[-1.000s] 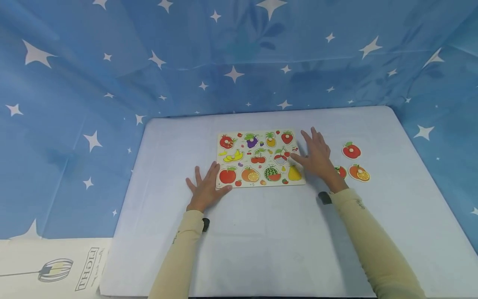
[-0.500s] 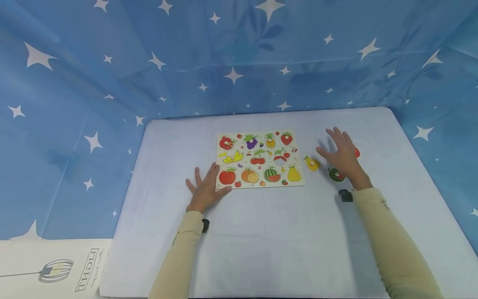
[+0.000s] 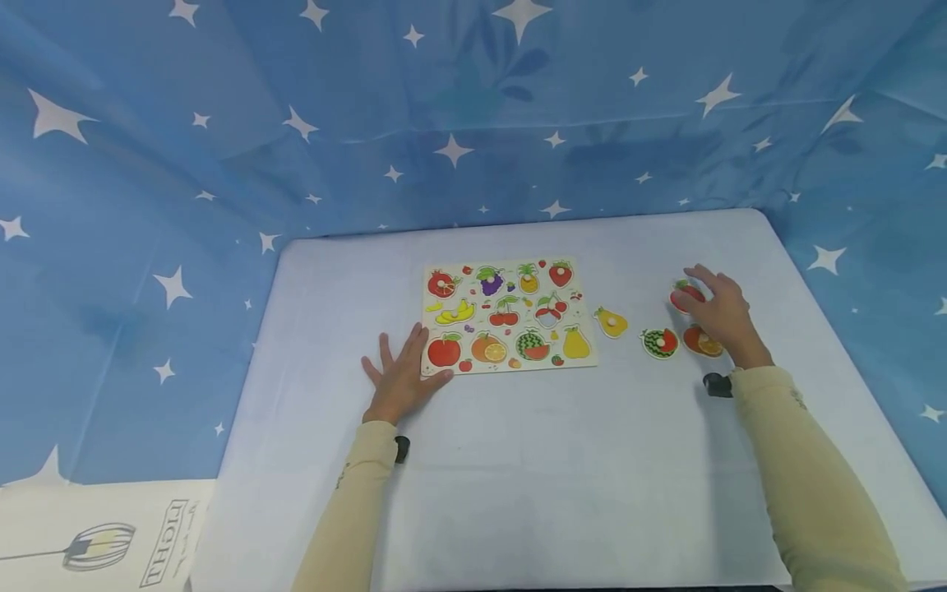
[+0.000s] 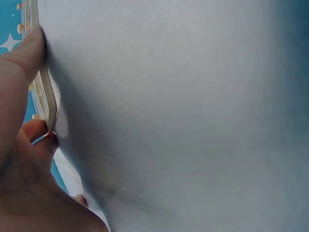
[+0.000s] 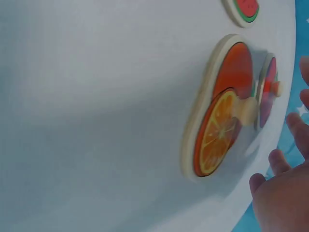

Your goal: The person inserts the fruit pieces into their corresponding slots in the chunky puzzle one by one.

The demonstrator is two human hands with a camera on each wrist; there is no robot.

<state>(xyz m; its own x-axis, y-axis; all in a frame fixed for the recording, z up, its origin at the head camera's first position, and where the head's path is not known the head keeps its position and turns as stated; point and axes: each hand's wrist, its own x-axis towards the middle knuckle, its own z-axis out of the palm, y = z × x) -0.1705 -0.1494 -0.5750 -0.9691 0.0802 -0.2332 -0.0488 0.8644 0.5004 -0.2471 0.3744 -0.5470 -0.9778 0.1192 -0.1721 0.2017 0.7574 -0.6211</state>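
My left hand (image 3: pixel 399 382) rests at the lower left corner of a fruit puzzle board (image 3: pixel 481 370), fingers spread. In the left wrist view, its thumb and a finger touch the edge of the board (image 4: pixel 49 92). My right hand (image 3: pixel 727 319) is over the red apple piece (image 3: pixel 688 288), thumb and fingers apart. From the right wrist, the fingers (image 5: pixel 297 126) appear clear of the apple piece's knob (image 5: pixel 277 89). The orange piece (image 5: pixel 215 137) lies close beside it, partly beneath the hand in the head view. Watermelon (image 3: pixel 661 343) and pear (image 3: pixel 611 322) pieces lie nearer the board.
Several knobbed fruit pieces, such as the bananas (image 3: pixel 455 312), sit in the board's upper part. The board lies on a white-covered table (image 3: pixel 547 477). A blue star-patterned cloth (image 3: pixel 355 107) rises behind the table, with a printed cream cloth (image 3: pixel 89 534) at lower left.
My right hand has moved right, from the board's right edge to above the apple piece, uncovering the pear and watermelon pieces. The left hand stays at the board's corner.
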